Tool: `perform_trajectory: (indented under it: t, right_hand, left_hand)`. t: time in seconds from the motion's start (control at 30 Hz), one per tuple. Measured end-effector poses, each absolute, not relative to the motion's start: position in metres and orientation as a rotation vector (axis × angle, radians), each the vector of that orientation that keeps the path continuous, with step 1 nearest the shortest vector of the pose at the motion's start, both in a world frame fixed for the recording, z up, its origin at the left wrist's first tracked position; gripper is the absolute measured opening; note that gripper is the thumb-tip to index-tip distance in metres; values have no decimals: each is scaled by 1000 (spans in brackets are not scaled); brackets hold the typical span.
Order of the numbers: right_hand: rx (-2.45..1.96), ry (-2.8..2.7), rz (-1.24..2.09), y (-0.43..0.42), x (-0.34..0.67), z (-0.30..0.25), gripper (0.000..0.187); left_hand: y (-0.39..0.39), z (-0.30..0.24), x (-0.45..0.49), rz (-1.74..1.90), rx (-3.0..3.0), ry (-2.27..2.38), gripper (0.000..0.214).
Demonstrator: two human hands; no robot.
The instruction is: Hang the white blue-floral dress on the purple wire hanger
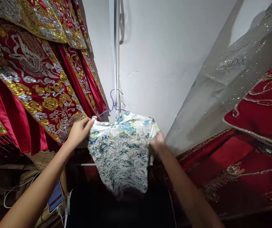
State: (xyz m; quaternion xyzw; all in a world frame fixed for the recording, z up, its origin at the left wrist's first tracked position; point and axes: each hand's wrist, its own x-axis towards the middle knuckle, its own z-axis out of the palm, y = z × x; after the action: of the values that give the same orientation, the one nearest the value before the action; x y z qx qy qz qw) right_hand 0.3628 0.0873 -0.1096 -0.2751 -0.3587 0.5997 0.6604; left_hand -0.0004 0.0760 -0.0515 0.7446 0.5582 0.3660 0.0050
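Note:
A white shirt with a blue, green and yellow floral pattern [124, 148] hangs in front of me on a thin purple hanger [113, 107]. My left hand [80, 130] pinches the shirt's left shoulder between thumb and fingers, close to the end of the hanger. At the other side, my right hand [158, 142] is closed at the short right sleeve and somewhat blurred. The shirt's lower hem falls toward my dark clothing. Most of the hanger's arms are hidden inside the shirt.
Red costumes with gold and silver embroidery [43, 79] hang at the left. A plastic-covered garment [204, 104] and red beaded garments [259, 110] are at the right. Behind the shirt stand a white wall [159, 47] and a metal strip [116, 57]. A phone [55, 195] with a cable lies lower left.

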Motion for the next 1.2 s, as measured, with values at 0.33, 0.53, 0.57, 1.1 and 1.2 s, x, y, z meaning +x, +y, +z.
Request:
perform_trajectory:
  t: [0.33,0.53,0.57,1.1,1.2]
  right_hand:
    - [-523,-1184,1350,54,337,-31,74]
    - [-448,-1925,1739,27,313,-49,55]
    - [-438,-2058,1725,26,314,-53,50]
    - [-1117,-1990,-11,37,301,-140,85]
    - [-1261,-1966,1,37,331,-124,83]
  left_hand:
    - [81,-37,21,1380,2230,1767,41]
    - [88,-59,22,1544,1964,1497,43]
    - [86,-65,23,1562,1891,1439,45]
    - [44,-64,114,1070,1205,505,41]
    - [53,-85,88,1071,1271,877,47]
